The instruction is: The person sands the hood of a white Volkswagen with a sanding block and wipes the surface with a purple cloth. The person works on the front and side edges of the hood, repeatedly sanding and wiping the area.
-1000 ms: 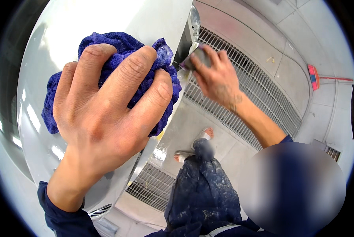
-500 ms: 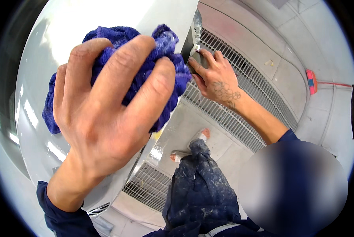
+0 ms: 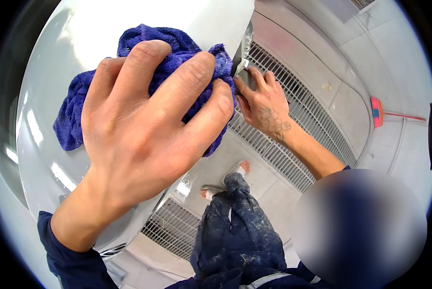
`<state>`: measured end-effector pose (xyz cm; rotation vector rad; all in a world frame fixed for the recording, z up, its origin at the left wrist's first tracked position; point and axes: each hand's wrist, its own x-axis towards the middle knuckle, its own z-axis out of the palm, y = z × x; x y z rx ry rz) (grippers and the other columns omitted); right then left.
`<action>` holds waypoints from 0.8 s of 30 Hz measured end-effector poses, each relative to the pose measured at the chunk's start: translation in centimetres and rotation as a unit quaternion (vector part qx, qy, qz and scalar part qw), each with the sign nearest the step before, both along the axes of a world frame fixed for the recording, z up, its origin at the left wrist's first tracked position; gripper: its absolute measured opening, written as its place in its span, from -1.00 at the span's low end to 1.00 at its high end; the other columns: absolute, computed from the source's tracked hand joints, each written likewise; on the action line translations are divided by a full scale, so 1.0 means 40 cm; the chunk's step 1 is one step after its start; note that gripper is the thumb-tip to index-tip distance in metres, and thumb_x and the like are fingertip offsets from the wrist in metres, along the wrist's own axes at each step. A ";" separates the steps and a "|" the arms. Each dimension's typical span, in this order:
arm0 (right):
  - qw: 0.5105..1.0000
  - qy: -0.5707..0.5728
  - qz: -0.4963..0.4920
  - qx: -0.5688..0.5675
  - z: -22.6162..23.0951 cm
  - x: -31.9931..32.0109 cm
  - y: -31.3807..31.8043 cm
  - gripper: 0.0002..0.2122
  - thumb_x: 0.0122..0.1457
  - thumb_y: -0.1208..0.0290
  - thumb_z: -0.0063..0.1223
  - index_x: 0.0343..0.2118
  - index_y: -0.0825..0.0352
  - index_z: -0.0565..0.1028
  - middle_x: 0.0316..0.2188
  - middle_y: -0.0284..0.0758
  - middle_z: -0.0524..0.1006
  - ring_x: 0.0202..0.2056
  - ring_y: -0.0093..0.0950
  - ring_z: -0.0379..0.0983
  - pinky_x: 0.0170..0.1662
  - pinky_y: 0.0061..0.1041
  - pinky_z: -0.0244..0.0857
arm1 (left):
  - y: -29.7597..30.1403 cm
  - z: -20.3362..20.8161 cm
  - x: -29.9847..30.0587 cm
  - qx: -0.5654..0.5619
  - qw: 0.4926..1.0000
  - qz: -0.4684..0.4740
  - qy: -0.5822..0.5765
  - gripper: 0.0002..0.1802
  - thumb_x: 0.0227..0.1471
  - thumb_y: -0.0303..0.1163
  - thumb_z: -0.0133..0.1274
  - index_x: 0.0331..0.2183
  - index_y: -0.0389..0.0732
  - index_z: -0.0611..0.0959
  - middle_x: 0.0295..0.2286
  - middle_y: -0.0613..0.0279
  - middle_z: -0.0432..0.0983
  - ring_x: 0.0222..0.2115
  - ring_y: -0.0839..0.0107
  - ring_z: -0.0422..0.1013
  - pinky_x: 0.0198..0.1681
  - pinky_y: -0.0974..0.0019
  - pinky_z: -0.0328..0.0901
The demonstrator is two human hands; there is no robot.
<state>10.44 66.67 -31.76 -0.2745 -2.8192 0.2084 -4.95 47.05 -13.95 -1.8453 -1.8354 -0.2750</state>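
Observation:
My left hand (image 3: 141, 120) presses a crumpled purple cloth (image 3: 177, 45) onto a glossy pale-grey car body panel (image 3: 47, 91). Its fingers are bent over the fabric, and one end of the cloth trails out to the left. Past the panel's edge, on the right, my tattooed right hand (image 3: 264, 98) has its fingers curled round a small grey pad (image 3: 245, 76). That pad sits close against the dark underside of the edge, beside a small white piece (image 3: 243, 64). Most of it is hidden by the fingers.
Metal floor grating (image 3: 312, 125) runs below the right arm, with more grating (image 3: 172, 229) under the panel. A brush with a red handle (image 3: 378, 111) leans at the right wall. My legs in stained dark trousers (image 3: 237, 229) stand close beside the panel. A blurred oval covers the lower right.
My left hand has shifted to the right over the panel, and the cloth's left end is more spread out. The right hand keeps its hold at the edge. The view has swung slightly.

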 end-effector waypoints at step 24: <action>1.000 -0.023 -0.005 0.004 -0.001 0.016 -0.046 -0.51 0.15 0.30 0.34 0.17 0.30 0.59 0.13 -0.06 0.45 -0.05 -0.13 0.45 -0.16 -0.23 0.47 | 0.013 -0.005 0.018 0.013 1.000 0.019 -0.014 -0.60 -0.30 -0.31 0.47 -0.25 0.02 0.85 -0.09 0.26 0.73 -0.08 0.12 0.55 -0.14 0.13 0.43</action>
